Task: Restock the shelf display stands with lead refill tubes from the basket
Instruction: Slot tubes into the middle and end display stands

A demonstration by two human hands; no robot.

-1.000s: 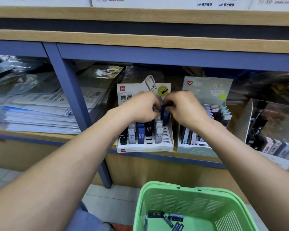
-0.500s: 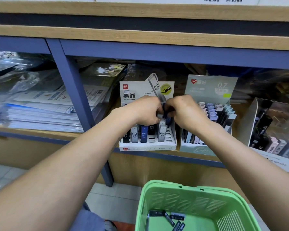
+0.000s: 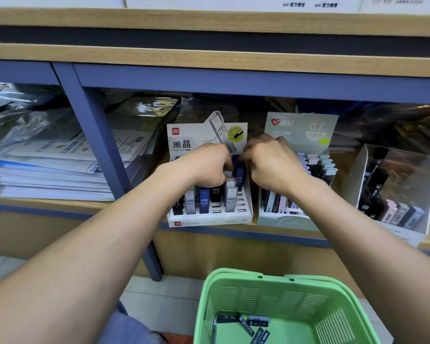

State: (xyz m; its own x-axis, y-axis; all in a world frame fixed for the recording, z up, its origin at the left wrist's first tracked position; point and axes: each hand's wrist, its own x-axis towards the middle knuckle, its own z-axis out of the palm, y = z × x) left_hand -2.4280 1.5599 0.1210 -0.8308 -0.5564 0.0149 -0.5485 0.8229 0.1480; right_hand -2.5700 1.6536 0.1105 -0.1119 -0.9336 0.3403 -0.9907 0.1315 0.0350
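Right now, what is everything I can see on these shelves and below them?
White display stand: one, white card, shelf centre, with upright HB 0.5 lead tubes in black, grey and blue.
Pale green display stand: one, marked 0.7, to the right of the white one, tubes inside.
Clear display box: one, see-through, far right, dark and pastel tubes.
Paper stacks: plastic-wrapped, white and blue, left compartment.
Basket: one, green, below the shelf, with a few dark loose tubes.
Left hand: over the white stand, fingers curled among its tubes.
Right hand: beside it, fingers at a blue tube.
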